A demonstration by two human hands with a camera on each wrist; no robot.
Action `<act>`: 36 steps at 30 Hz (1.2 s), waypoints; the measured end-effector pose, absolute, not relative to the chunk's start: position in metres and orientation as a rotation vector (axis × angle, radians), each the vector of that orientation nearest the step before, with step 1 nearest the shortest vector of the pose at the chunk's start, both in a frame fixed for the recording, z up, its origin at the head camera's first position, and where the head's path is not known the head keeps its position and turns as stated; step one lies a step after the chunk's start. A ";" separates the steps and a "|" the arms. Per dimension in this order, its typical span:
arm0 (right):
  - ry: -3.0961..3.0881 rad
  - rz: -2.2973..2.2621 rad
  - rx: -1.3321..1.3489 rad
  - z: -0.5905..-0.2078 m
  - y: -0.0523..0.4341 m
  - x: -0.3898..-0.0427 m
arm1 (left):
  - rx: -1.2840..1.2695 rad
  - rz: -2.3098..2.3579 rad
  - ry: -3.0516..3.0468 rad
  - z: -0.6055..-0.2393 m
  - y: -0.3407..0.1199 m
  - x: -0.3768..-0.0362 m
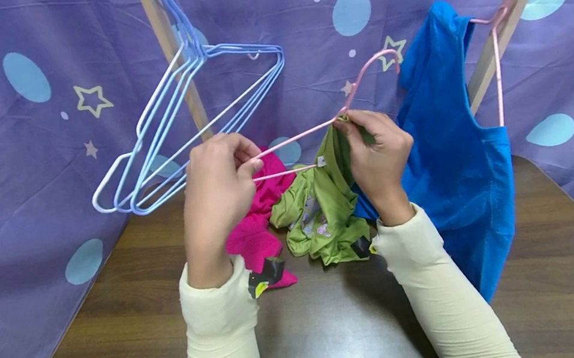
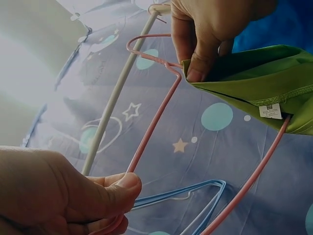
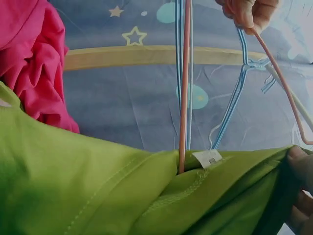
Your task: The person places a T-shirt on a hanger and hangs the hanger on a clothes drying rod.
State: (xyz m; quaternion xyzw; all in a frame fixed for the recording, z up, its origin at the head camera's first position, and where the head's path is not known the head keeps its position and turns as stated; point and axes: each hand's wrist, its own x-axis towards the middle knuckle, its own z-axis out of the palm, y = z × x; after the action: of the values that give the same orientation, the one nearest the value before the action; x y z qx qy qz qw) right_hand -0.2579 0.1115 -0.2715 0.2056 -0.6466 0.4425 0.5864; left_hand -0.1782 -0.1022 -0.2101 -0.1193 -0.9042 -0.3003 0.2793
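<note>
My left hand (image 1: 222, 163) (image 2: 110, 196) pinches the left end of a pink wire hanger (image 1: 303, 134) (image 2: 151, 132) (image 3: 185, 73), held above the table. My right hand (image 1: 369, 144) (image 2: 200, 44) pinches the collar of a green shirt (image 1: 324, 210) (image 2: 259, 83) (image 3: 98, 191) against the hanger's neck. The hanger's lower wire runs inside the shirt's neck opening by a white label (image 1: 321, 162) (image 2: 270, 110) (image 3: 208, 157). The rest of the green shirt hangs down onto the wooden table (image 1: 339, 329).
A pink garment (image 1: 261, 231) (image 3: 34, 58) lies on the table left of the green one. Several blue and white empty hangers (image 1: 192, 119) hang on a wooden rack at the left. A blue shirt (image 1: 458, 156) hangs on a pink hanger at the right. Purple star-printed cloth surrounds the table.
</note>
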 end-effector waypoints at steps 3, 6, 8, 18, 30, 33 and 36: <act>-1.491 1.033 0.471 -0.272 0.111 -0.258 | -0.341 -0.779 -2.391 -0.210 -0.101 -0.177; -1.478 1.017 0.455 -0.273 0.112 -0.260 | -0.430 -0.777 -2.308 -0.210 -0.098 -0.177; -1.476 1.008 0.445 -0.273 0.112 -0.260 | -0.515 -0.781 -2.234 -0.212 -0.097 -0.178; -1.502 1.009 0.440 -0.274 0.115 -0.262 | -0.843 -0.798 -2.033 -0.216 -0.079 -0.182; -1.511 1.020 0.405 -0.274 0.119 -0.265 | -0.991 -0.741 -2.236 -0.222 -0.055 -0.184; -1.513 1.021 0.398 -0.273 0.120 -0.264 | -1.025 -0.710 -2.280 -0.225 -0.051 -0.188; -1.519 1.018 0.398 -0.273 0.121 -0.264 | -1.045 -0.690 -2.332 -0.228 -0.047 -0.193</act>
State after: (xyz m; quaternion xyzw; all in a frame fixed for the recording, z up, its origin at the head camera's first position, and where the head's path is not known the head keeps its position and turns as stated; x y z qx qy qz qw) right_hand -0.2644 0.1212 -0.2729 0.1713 -0.6533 0.4378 0.5934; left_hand -0.1928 -0.0469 -0.2281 -0.3828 -0.8542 -0.2527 0.2446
